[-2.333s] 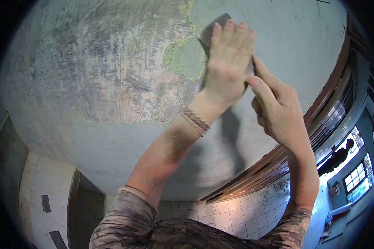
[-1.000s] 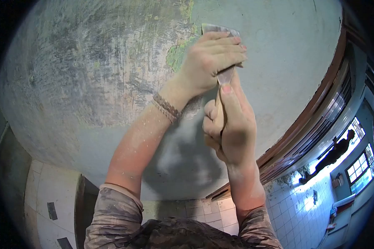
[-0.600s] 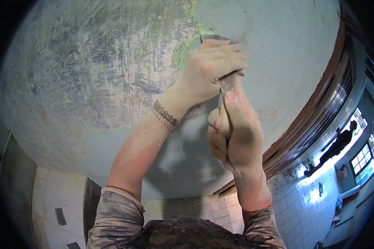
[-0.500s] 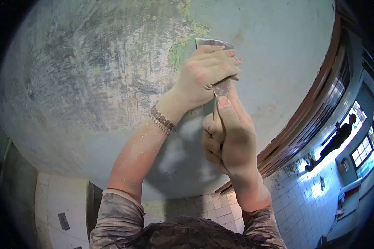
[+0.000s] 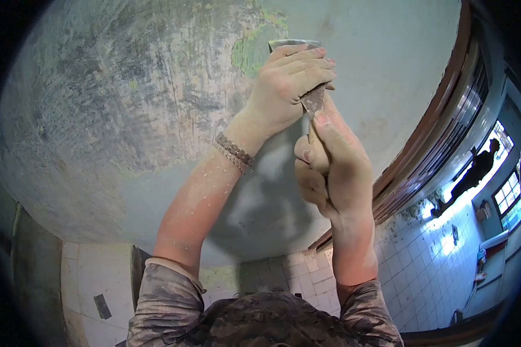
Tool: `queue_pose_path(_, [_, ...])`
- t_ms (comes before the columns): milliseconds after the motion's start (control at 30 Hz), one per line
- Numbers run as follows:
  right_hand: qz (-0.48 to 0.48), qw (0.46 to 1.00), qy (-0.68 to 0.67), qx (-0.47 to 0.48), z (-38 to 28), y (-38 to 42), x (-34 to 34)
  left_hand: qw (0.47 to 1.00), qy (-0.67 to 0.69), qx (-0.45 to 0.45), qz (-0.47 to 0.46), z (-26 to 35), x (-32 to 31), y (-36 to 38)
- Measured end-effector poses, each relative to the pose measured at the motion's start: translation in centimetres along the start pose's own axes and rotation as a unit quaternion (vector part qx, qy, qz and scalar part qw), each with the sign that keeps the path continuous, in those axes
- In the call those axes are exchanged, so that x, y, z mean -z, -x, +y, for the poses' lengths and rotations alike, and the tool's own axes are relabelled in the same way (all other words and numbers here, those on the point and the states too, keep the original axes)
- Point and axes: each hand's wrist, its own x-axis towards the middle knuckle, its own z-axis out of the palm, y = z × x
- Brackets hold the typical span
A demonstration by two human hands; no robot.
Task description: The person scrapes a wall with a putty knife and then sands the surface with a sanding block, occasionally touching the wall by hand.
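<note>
A scraper (image 5: pixel 313 102) with a wide metal blade lies against the painted wall (image 5: pixel 388 75), its front edge just right of a patch of exposed green paint (image 5: pixel 249 55). My left hand (image 5: pixel 289 84) is laid over the blade, its fingers together and bent across the metal; a bracelet circles that wrist. Lower down, my right hand (image 5: pixel 344 165) is closed round the handle, thumb along the neck. Pale dust coats both hands and the left forearm. Most of the blade is hidden under the left fingers.
Left of the hands, a large scraped area (image 5: pixel 127 104) shows grey and pinkish layers. A brown frame (image 5: pixel 425 136) borders the wall on the right. Beyond it, another person (image 5: pixel 474 170) stands on the tiled floor (image 5: pixel 411 277) by bright windows.
The view has shifted, so wall and hands sit higher in it. My right hand and the handle have swung a little to the right, while the blade stays beside the green patch.
</note>
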Motion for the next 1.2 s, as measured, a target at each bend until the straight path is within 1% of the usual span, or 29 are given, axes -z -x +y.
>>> queue_pose_path(33, [0.004, 0.999, 0.035, -0.004, 1.1, -0.1, 1.2, 1.000, 0.005, 0.002, -0.004, 0.7, -0.3, 1.0])
queue_pose_path(67, [0.008, 0.997, 0.071, -0.008, 2.3, -0.4, 2.5, 0.999, -0.010, 0.024, -0.034, 1.9, -0.7, 2.8])
queue_pose_path(100, [0.016, 0.996, 0.087, -0.005, 3.9, 0.0, 3.7, 0.997, -0.030, 0.047, -0.060, 3.1, -1.2, 5.0])
queue_pose_path(133, [0.022, 0.994, 0.105, -0.003, 6.1, 0.8, 5.2, 0.996, -0.020, 0.051, -0.072, 4.1, -2.0, 7.9])
queue_pose_path(167, [0.033, 0.994, 0.095, -0.036, 8.8, 1.4, 7.4, 0.995, -0.010, 0.055, -0.086, 5.3, -2.8, 11.1])
queue_pose_path(233, [0.059, 0.990, 0.090, -0.091, 13.5, 3.0, 10.2, 0.980, 0.019, 0.112, -0.160, 8.4, -3.3, 16.1])
queue_pose_path(267, [0.076, 0.986, 0.094, -0.116, 14.8, 4.1, 10.7, 0.980, 0.015, 0.115, -0.160, 9.8, -3.4, 17.6])
queue_pose_path(300, [0.074, 0.986, 0.093, -0.118, 15.5, 5.1, 10.9, 0.976, 0.028, 0.112, -0.186, 11.0, -3.5, 18.7])
queue_pose_path(333, [0.075, 0.988, 0.037, -0.126, 16.1, 6.0, 11.1, 0.970, 0.041, 0.108, -0.213, 11.5, -3.5, 18.8])
queue_pose_path(367, [0.076, 0.988, -0.019, -0.134, 16.4, 6.2, 11.2, 0.970, 0.039, 0.108, -0.215, 11.5, -3.7, 18.7])
queue_pose_path(400, [0.073, 0.988, -0.021, -0.134, 16.2, 5.9, 11.2, 0.974, 0.023, 0.100, -0.201, 11.5, -3.4, 17.6])
queue_pose_path(467, [0.025, 0.994, -0.087, -0.059, 15.0, 5.4, 10.9, 0.977, 0.004, 0.094, -0.191, 11.1, -3.0, 14.7])
queue_pose_path(500, [0.022, 0.994, -0.089, -0.064, 14.0, 5.0, 10.8, 0.980, -0.006, 0.088, -0.179, 10.2, -2.9, 12.7])
queue_pose_path(567, [-0.109, 0.981, -0.156, -0.040, 11.5, 3.9, 10.6, 0.981, -0.024, 0.085, -0.172, 9.1, -2.5, 9.6])
queue_pose_path(633, [-0.132, 0.979, -0.151, -0.042, 10.5, 2.4, 10.4, 0.982, -0.066, 0.071, -0.161, 8.2, -2.2, 7.6])
queue_pose_path(667, [-0.132, 0.975, -0.177, -0.041, 10.2, 1.7, 10.2, 0.981, -0.074, 0.070, -0.165, 7.7, -2.2, 7.3])
queue_pose_path(700, [-0.132, 0.970, -0.202, -0.039, 10.0, 0.9, 10.1, 0.983, -0.089, 0.069, -0.148, 7.1, -2.4, 7.0])
queue_pose_path(733, [-0.140, 0.968, -0.204, -0.040, 9.6, 0.0, 10.1, 0.984, -0.105, 0.067, -0.130, 6.5, -2.6, 6.8])
queue_pose_path(767, [-0.132, 0.970, -0.197, -0.046, 9.3, -1.0, 10.0, 0.983, -0.112, 0.065, -0.132, 5.6, -2.8, 6.6])
queue_pose_path(833, [-0.129, 0.971, -0.192, -0.055, 8.9, -2.9, 10.0, 0.983, -0.153, 0.047, -0.088, 3.8, -3.2, 6.2])
queue_pose_path(900, [-0.124, 0.967, -0.213, -0.071, 8.6, -4.5, 9.9, 0.983, -0.163, 0.037, -0.074, 2.6, -3.1, 4.8])
queue_pose_path(933, [-0.128, 0.965, -0.215, -0.075, 7.8, -4.2, 9.4, 0.984, -0.167, 0.029, -0.059, 2.4, -3.0, 4.3])
queue_pose_path(1000, [-0.092, 0.988, -0.120, -0.042, 5.9, -3.0, 8.2, 0.984, -0.165, 0.039, -0.058, 2.9, -3.3, 4.7])
queue_pose_path(1100, [-0.077, 0.983, -0.160, -0.048, 6.4, -1.8, 9.7, 0.983, -0.169, 0.049, -0.055, 4.0, -4.5, 5.9])
queue_pose_path(1167, [-0.078, 0.985, -0.148, -0.037, 5.4, -2.5, 9.7, 0.981, -0.179, 0.053, -0.056, 3.5, -5.5, 5.9])
queue_pose_path(1200, [-0.078, 0.987, -0.139, -0.030, 5.0, -2.6, 9.5, 0.984, -0.166, 0.049, -0.041, 3.1, -5.5, 4.6])
